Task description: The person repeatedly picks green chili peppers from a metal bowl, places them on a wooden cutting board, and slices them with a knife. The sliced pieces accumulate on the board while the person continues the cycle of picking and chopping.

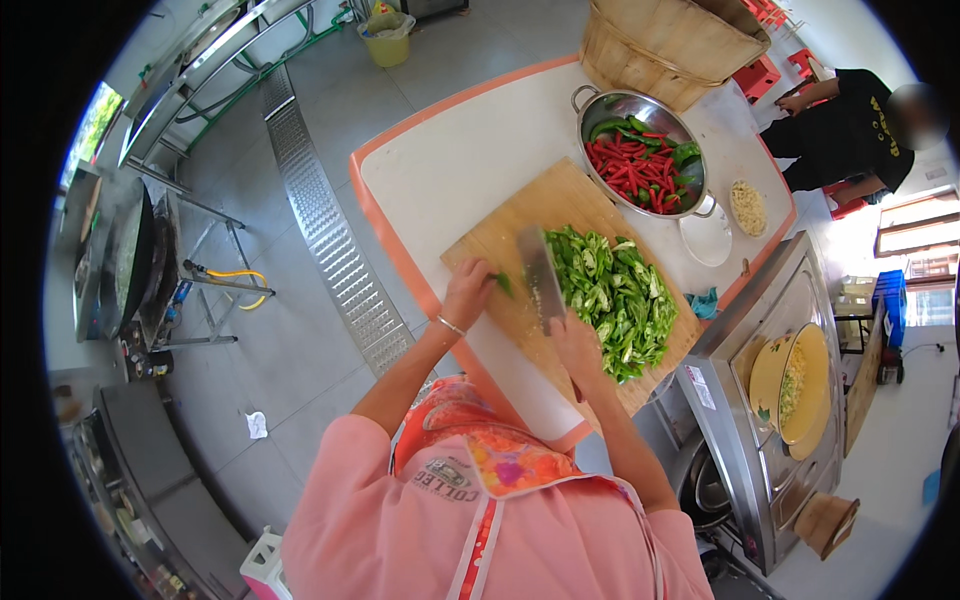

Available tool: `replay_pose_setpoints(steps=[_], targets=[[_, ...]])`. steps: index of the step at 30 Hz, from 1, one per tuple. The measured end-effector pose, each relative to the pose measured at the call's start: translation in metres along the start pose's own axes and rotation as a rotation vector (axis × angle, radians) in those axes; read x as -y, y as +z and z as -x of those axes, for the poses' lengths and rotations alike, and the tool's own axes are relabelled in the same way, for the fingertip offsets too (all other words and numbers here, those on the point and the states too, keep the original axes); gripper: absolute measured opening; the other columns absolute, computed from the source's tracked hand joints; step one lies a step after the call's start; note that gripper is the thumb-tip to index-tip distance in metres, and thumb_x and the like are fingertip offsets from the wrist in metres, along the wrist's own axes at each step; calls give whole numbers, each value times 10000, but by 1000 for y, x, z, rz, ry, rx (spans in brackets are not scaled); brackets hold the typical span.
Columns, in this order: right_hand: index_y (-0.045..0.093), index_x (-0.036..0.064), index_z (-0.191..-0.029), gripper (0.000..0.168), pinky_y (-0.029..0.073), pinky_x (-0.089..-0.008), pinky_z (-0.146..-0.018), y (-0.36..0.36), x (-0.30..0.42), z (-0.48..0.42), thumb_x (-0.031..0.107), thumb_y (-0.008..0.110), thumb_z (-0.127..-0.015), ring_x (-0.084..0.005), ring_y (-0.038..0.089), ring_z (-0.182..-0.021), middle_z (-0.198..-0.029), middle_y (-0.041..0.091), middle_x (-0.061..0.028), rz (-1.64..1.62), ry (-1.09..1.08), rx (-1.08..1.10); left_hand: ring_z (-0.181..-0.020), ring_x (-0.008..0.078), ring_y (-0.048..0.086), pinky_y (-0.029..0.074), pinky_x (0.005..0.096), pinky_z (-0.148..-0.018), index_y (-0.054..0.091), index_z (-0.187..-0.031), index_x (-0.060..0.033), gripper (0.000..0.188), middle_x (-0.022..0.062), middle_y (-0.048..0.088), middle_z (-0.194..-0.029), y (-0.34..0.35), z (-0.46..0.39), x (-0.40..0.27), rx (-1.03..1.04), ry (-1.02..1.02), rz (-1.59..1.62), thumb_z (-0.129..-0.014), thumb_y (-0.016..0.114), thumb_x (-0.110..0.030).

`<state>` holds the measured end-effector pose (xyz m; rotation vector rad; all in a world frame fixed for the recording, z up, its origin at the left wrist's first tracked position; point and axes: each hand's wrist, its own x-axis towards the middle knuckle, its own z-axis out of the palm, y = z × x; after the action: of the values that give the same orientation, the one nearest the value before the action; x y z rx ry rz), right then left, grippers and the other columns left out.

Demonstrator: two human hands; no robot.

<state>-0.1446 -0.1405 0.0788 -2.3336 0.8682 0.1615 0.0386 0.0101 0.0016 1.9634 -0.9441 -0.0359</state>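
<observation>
My right hand [579,351] grips a cleaver [541,276], whose broad blade is blurred and lies along the left side of a heap of sliced green peppers [611,300]. To the left, my left hand [470,289] rests at the edge of the wooden cutting board [517,217], fingers curled. A small piece of green pepper [503,283] sticks out from its fingertips, between that hand and the blade. Part of the cleaver's handle is covered by my right hand. Small pale bits cling to the blade.
Beyond the board stands a steel colander [583,124] of red and green chillies, beside a white plate [706,236] and a dish of chopped garlic [748,208]. A wooden barrel [660,52] backs the table [442,161]. A steaming wok [135,255] is at left; a person [844,131] stands far right.
</observation>
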Motion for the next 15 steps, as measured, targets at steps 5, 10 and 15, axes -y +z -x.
replay_pose_setpoints(steps=[5, 10, 15], targets=[[542, -10, -1066, 333, 501, -579, -717, -18, 3, 15, 310, 505, -978, -484, 651, -758, -769, 654, -291, 39, -61, 74, -956, 274, 613, 513, 371, -776, 615, -983, -76, 203, 92, 606, -1067, 7, 3, -12, -116, -78, 18, -813, 697, -2], [538, -12, -1086, 329, 500, -580, -724, -15, 18, 29, 296, 485, -982, -485, 651, -766, -781, 659, -292, 94, -82, 126, -870, 266, 609, 500, 354, -720, 618, -944, -69, 166, 82, 594, -975, 12, 8, -1, -182, -164, -41, -815, 707, -13], [531, -12, -1043, 335, 478, -585, -743, -15, 15, 29, 313, 479, -980, -499, 630, -806, -812, 644, -309, 88, -49, 180, -880, 273, 608, 491, 364, -729, 625, -916, -71, 145, 85, 598, -952, 20, 2, -8, -182, -199, -43, -812, 718, -29]])
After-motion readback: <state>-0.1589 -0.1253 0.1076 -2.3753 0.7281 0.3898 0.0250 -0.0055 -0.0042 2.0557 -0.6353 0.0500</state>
